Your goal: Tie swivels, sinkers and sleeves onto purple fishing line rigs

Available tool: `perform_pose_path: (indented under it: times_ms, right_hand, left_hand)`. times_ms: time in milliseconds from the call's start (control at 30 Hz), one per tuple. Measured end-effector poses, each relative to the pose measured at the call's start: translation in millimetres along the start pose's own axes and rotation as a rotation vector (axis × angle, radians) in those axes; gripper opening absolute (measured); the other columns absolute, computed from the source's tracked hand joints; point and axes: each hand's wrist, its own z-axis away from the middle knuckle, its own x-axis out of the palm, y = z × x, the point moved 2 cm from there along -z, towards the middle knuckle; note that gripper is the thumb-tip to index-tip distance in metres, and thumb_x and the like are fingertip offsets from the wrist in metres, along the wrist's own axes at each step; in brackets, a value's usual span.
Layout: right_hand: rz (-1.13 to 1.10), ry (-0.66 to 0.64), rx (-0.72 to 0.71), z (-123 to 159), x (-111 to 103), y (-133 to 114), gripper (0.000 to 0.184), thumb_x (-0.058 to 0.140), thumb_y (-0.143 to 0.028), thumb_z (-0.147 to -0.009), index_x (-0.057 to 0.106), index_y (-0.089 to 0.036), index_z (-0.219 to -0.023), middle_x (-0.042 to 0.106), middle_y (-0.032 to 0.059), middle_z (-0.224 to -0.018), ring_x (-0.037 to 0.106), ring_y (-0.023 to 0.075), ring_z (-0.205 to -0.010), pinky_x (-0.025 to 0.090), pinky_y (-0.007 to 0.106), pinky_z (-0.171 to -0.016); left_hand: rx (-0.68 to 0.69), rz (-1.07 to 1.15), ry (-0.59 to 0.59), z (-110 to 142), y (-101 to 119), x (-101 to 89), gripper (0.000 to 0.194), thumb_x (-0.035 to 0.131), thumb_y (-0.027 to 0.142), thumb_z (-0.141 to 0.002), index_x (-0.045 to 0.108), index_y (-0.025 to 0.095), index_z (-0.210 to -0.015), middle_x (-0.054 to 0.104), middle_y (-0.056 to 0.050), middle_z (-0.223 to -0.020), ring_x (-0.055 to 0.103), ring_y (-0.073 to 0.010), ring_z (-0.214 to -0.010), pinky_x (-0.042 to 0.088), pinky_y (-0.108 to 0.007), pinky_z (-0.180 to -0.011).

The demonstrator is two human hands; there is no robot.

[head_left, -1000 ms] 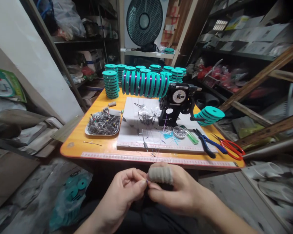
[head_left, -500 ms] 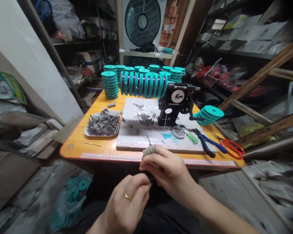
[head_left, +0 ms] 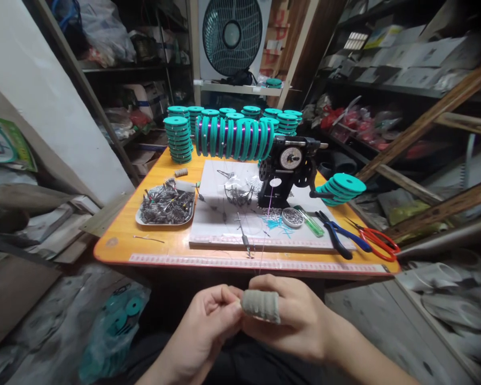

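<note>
Just in front of the table edge, my two hands meet fingertip to fingertip. My left hand (head_left: 208,326) is closed in a pinch; what lies between its fingertips is too small to make out. My right hand (head_left: 300,318) is closed too, a grey ribbed finger sleeve (head_left: 262,306) around one finger. Thin fishing line (head_left: 270,206) runs down from the black hand-crank winder (head_left: 286,166) toward my right hand. Beyond the hands, a slim dark weighted wire piece (head_left: 245,240) points over the board's front edge. Green spools (head_left: 234,139) wound with purple line sit in a row on the winder.
A white tray (head_left: 141,218) of dark wire tackle stands left. On the right are a small dish (head_left: 292,217) of metal bits, a green-handled tool (head_left: 313,224), blue pliers (head_left: 340,235) and red scissors (head_left: 380,243). Stacked green spools (head_left: 177,141) line the back.
Both hands have drawn down and toward me, off the table edge. My left hand has turned, hiding its ring. The weighted wire piece, earlier partly behind my right hand, now shows fully.
</note>
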Motion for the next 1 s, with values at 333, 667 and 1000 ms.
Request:
perform_pose_path:
  times_ms: [333,667,1000]
  right_hand:
    - [-0.095,0.187,0.18,-21.7,0.4,5.8,0.017,0.054,-0.015,-0.098,0.069,-0.014,-0.09,0.054,0.0049,-0.083,0.058,0.0099,-0.073,0.046,0.017,-0.053]
    - [-0.047,0.305,0.133,-15.8,1.7,4.1,0.012,0.06,-0.009,-0.092,0.069,-0.015,-0.089,0.055,0.0048,-0.083,0.057,0.0102,-0.07,0.05,0.02,-0.057]
    - [-0.96,0.428,0.369,33.0,30.2,-5.2,0.009,0.055,-0.014,-0.098,0.057,-0.023,-0.097,0.064,0.001,-0.088,0.069,0.0111,-0.075,0.058,0.02,-0.062]
  left_hand:
    - [0.915,-1.014,0.286,13.6,4.1,-4.8,0.014,0.062,0.014,-0.083,0.062,0.019,-0.071,0.054,0.004,-0.085,0.046,0.0066,-0.054,0.042,-0.003,-0.054]
    - [0.28,-0.392,0.191,5.7,6.5,4.9,0.032,0.075,0.038,-0.073,0.053,0.017,-0.065,0.051,0.001,-0.09,0.054,-0.0026,-0.081,0.048,-0.007,-0.068]
    - [0.137,0.063,0.087,3.7,-7.5,7.7,0.033,0.081,0.036,-0.069,0.057,0.014,-0.067,0.047,0.003,-0.092,0.051,0.0,-0.067,0.047,-0.015,-0.062]
